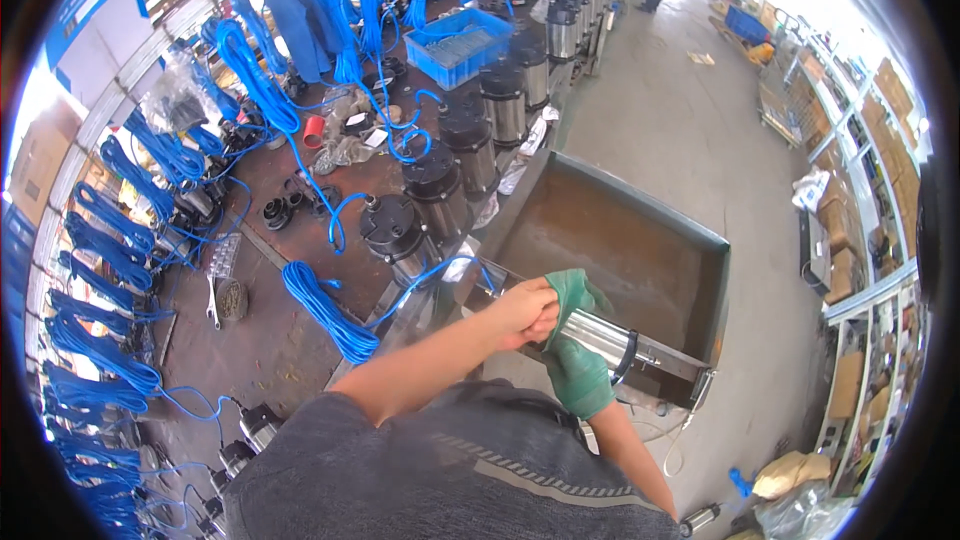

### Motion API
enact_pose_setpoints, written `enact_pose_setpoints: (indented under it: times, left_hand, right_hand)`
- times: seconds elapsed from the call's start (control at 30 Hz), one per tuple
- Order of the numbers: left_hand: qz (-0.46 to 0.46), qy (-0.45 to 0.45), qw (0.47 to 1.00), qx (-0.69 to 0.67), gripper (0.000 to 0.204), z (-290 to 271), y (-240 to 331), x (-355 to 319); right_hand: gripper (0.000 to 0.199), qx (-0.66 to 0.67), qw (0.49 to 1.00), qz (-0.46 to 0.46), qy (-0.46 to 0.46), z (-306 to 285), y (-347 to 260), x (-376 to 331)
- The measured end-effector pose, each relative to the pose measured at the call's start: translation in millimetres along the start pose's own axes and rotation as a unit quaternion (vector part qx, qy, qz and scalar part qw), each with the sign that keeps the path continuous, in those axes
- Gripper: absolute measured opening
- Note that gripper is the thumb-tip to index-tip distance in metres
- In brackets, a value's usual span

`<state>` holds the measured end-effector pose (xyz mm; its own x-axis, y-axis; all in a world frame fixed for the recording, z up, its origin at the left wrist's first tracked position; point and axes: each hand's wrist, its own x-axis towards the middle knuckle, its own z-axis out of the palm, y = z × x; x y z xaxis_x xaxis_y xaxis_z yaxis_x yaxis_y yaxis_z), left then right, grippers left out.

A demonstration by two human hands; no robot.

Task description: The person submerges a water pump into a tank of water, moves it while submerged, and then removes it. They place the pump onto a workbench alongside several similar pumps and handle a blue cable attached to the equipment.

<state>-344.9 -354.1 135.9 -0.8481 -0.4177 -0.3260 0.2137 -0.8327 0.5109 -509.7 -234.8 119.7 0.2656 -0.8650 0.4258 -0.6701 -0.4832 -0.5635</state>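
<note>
Steel pump (598, 337) lies across the tank rim (668, 360), long axis pointing down-right, away from me. My left hand (525, 310) is fisted on its near end; gloved right hand (575, 365) wraps it from below, both touching.

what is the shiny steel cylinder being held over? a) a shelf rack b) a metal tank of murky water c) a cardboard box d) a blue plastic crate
b: the steel cylinder, gripped by the bare left hand and the green-gloved right hand, sits at the near rim of the metal tank filled with brownish water.
</note>
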Motion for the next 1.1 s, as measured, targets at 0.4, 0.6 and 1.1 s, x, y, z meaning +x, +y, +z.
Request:
enact_pose_setpoints:
  times: [0.4,0.6,1.1]
  left_hand:
    - [0.432,0.133,0.699,0.554,0.029,20,-5,27]
    - [0.270,0.117,0.602,0.742,0.056,6,-24,28]
    - [0.204,0.011,0.424,0.882,0.036,-51,-23,123]
  right_hand:
    - [0.008,0.073,0.970,0.229,0.042,-23,-6,25]
    - [0.015,-0.032,0.971,0.224,0.081,-31,-7,40]
    - [0.008,0.140,0.976,0.167,-0.015,-5,-32,49]
